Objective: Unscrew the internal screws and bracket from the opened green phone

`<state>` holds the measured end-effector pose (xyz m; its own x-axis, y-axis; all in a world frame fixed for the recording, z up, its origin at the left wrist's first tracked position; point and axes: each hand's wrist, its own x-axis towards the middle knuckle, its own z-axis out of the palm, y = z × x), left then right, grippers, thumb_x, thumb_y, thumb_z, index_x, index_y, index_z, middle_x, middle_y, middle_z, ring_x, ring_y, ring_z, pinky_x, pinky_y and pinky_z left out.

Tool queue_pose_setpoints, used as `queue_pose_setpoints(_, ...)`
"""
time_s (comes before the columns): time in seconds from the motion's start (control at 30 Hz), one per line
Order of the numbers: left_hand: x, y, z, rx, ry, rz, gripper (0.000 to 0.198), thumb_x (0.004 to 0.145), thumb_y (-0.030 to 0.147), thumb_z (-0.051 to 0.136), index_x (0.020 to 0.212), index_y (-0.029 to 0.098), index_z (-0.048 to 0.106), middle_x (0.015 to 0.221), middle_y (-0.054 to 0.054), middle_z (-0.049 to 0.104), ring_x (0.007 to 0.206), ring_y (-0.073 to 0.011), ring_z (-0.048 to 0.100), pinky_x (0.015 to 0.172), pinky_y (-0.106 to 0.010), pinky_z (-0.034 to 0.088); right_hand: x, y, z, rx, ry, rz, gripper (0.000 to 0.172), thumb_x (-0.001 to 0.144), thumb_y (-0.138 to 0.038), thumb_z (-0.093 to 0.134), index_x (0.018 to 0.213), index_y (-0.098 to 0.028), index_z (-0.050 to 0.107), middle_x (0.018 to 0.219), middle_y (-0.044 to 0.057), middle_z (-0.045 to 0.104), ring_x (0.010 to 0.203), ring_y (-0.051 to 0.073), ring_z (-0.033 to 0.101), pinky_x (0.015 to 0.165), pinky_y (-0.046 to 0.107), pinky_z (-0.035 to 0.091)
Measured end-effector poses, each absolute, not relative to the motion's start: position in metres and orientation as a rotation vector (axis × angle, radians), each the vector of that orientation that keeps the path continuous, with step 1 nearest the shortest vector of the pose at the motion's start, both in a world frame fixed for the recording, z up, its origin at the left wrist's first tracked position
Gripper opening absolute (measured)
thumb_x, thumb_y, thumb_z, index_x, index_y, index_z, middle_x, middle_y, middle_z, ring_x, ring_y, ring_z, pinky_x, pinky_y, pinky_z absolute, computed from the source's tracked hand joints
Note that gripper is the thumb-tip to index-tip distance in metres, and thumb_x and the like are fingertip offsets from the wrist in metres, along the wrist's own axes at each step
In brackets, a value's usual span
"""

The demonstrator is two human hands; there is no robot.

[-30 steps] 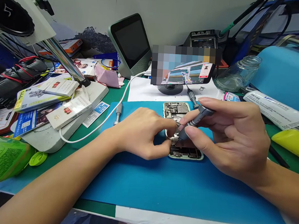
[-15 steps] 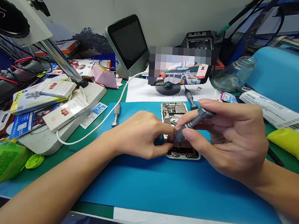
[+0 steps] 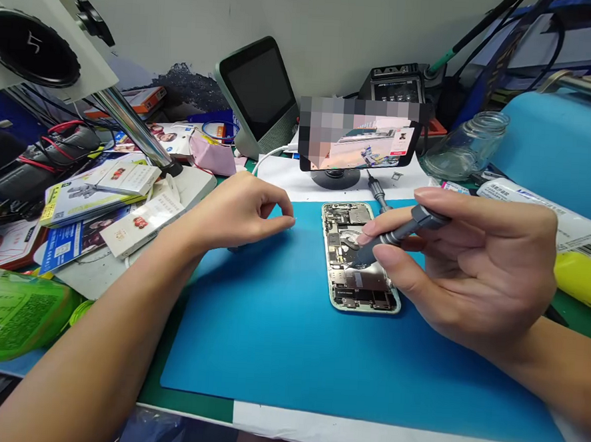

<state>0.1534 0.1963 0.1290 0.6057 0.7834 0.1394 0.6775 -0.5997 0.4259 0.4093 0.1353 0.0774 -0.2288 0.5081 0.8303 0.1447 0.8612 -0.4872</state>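
An opened smartphone [image 3: 338, 292] lies on the blue mat [image 3: 248, 338], its circuit boards and inner parts exposed. My right hand [image 3: 487, 273] grips a grey screwdriver [image 3: 397, 235] between thumb and fingers, tilted over the phone's middle. The fingers partly cover the screwdriver, and its tip is hard to make out against the phone. To the phone's left, my left hand [image 3: 246, 211] hovers over the mat with thumb and index finger pinched together. A tiny light speck shows at those fingertips, too small to name.
Behind the phone lies a second screwdriver [image 3: 377, 189], near a stand-mounted phone [image 3: 360, 145] with a lit screen. A smart display [image 3: 258, 85] stands at the back. Boxes [image 3: 142, 222] crowd the left; a glass jar [image 3: 460, 151] and yellow object [image 3: 582, 282] are right.
My left hand has moved left and up, away from the opened phone, uncovering its left side. My right hand has shifted slightly right, still holding the screwdriver. The camera view has shifted a little.
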Motion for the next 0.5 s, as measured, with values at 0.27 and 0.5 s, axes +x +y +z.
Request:
queue_pose_setpoints(0.27, 0.157, 0.207, 0.111, 2.485, 1.285, 0.459, 0.02, 0.084, 0.034, 0.065, 0.082, 0.019, 0.077, 0.051, 0.005, 0.048, 0.047, -0.0084, 0.037, 0.052, -0.026, 0.026, 0.412, 0.137, 0.076, -0.507, -1.824, 0.388, 0.076, 0.077, 0.0, 0.074, 0.143, -0.032, 0.052, 0.11, 0.001, 0.069, 0.096, 0.019, 0.075, 0.073, 0.029, 0.069)
queue_pose_setpoints(0.5, 0.16, 0.208, 0.108, 2.433, 1.38, 0.481, 0.025, 0.082, 0.039, 0.065, 0.081, 0.018, 0.078, 0.049, 0.004, 0.047, 0.047, -0.0098, 0.036, 0.051, -0.028, 0.025, 0.412, 0.138, 0.075, -0.521, -1.83, 0.426, 0.074, 0.078, -0.001, 0.074, 0.142, -0.032, 0.052, 0.109, 0.001, 0.07, 0.096, 0.019, 0.074, 0.077, 0.032, 0.07)
